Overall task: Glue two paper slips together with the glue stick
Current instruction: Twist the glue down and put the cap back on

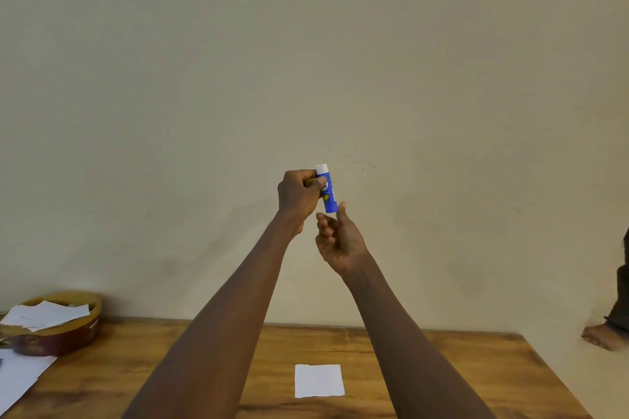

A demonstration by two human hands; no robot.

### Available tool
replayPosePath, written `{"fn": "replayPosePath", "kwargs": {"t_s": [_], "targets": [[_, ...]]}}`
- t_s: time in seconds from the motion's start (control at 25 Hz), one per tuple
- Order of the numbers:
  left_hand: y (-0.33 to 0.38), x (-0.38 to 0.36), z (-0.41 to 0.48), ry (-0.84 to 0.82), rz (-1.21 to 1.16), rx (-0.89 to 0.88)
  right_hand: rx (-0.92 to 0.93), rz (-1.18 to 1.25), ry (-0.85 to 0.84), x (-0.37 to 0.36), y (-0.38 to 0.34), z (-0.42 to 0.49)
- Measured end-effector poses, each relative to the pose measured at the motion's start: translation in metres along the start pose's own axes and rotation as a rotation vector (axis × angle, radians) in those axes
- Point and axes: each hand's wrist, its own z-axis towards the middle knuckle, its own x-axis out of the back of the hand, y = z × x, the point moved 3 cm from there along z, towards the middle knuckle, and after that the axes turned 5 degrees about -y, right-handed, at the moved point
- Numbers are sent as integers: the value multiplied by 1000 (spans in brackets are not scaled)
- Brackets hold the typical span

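A blue glue stick [328, 192] with a white top is held upright, high above the table in front of the wall. My left hand [296, 199] grips its side; something yellowish, perhaps a cap, shows between those fingers. My right hand [338, 239] is just below the stick, palm up, fingers loosely curled, thumb tip touching the stick's lower end. A white square paper slip [319, 380] lies flat on the wooden table [459, 381], below and between my forearms.
A round brown tin [73, 330] holding several white paper slips [47, 315] stands at the table's back left. A white sheet [17, 378] lies at the left edge. A person's foot [602, 337] shows at the far right.
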Motion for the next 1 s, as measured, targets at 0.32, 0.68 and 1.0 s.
{"fn": "replayPosePath", "kwargs": {"t_s": [0.32,0.68,1.0], "targets": [[0,-3,-2,-14,-19,7,218,177,-98,-1,3,-5],[-5,-10,-3,-47,26,-8,28,116,20,-4,0,-4],[-7,-14,-2,-95,-37,29,177,328,-28,-2,3,-13]]}}
